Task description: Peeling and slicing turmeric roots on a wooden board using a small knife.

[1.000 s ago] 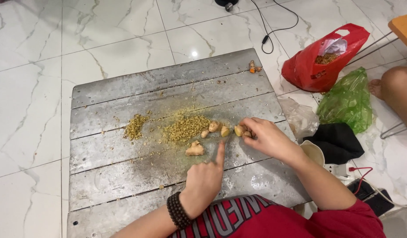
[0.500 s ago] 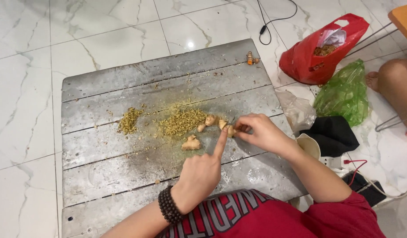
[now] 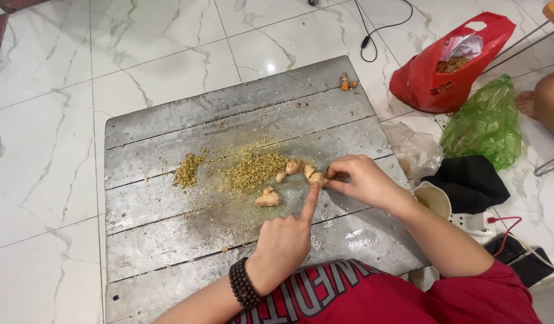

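Under right hand (image 3: 361, 180), ginger piece (image 3: 316, 177) half hidden.

Upper right of your frame: red plastic bag (image 3: 436, 72), open, crumpled. Below it, green bag (image 3: 484, 123); left of that, clear bag (image 3: 415, 150).
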